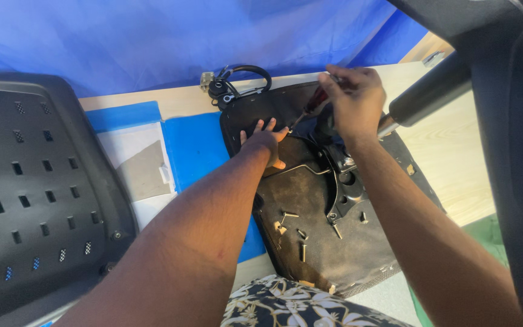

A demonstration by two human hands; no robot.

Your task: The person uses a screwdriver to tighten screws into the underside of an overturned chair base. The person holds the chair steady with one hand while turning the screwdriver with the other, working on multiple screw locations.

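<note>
An upturned chair seat (310, 254), black with a worn brown underside, lies on the table in front of me. My left hand (264, 141) rests flat on it with fingers spread, near its far edge. My right hand (353, 100) is closed around a red-handled screwdriver (310, 106) whose tip points down at the seat by my left fingers. A black metal mechanism (343, 181) with a lever is fixed at the seat's middle. Several loose screws (292, 229) lie on the underside nearer to me.
A black perforated chair back (31, 181) lies at the left. Blue sheets (195, 148) and white paper (134, 157) cover the table beside the seat. A black cable with a plug (237, 82) sits at the far edge. A black cylinder (428, 94) and chair part rise at the right.
</note>
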